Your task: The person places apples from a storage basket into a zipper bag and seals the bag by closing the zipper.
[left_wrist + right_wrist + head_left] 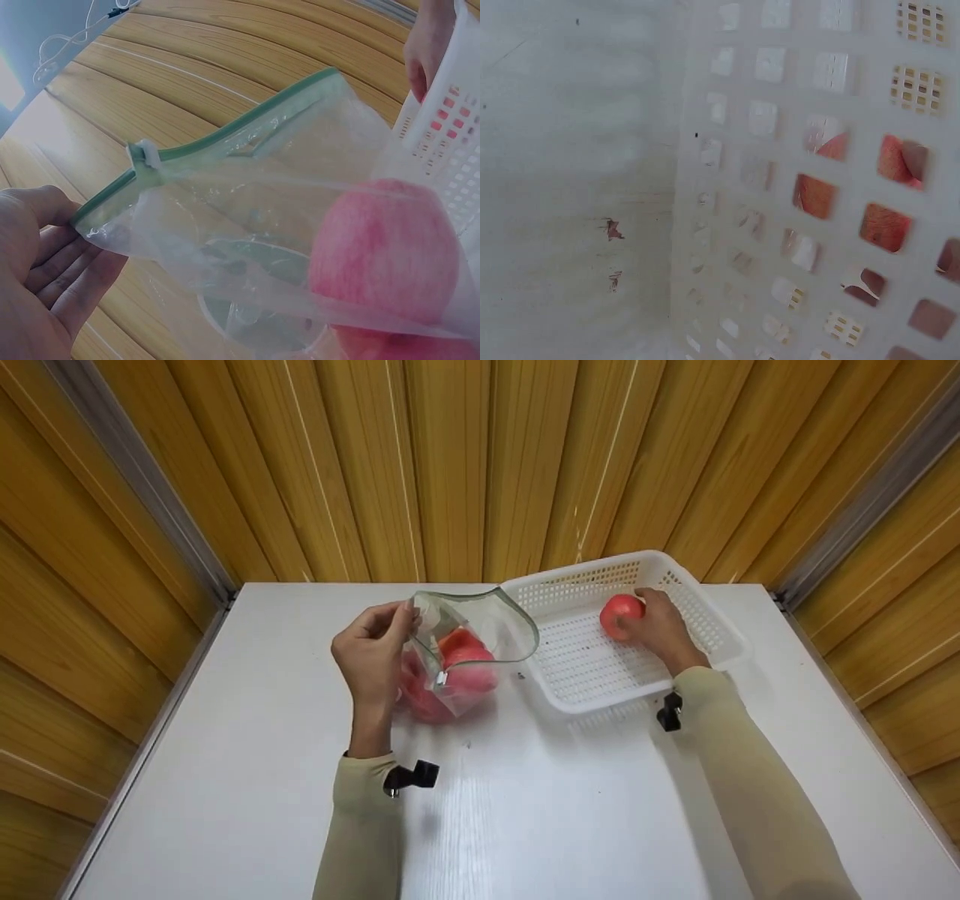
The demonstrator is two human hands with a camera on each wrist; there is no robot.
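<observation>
A clear zip bag (512, 624) with a green-edged mouth stands on the white table, its mouth spread wide. My left hand (369, 656) pinches the left corner of that mouth between thumb and fingers. Inside the bag are several pinkish-red apples (386, 251), seen through the film, and a zip slider (144, 156) sits on the green strip. Over to the right, my right hand (660, 631) grips a red apple (616, 613) inside a white plastic basket (724, 639). In the right wrist view, the basket's perforated wall (679, 247) hides most of that hand and apple.
The basket stands at the table's back right, close beside the bag. Behind the white table (255, 720) rises a wood-patterned wall (450, 472), with more panels at both sides. A white cable (64, 45) hangs at the upper left in the left wrist view.
</observation>
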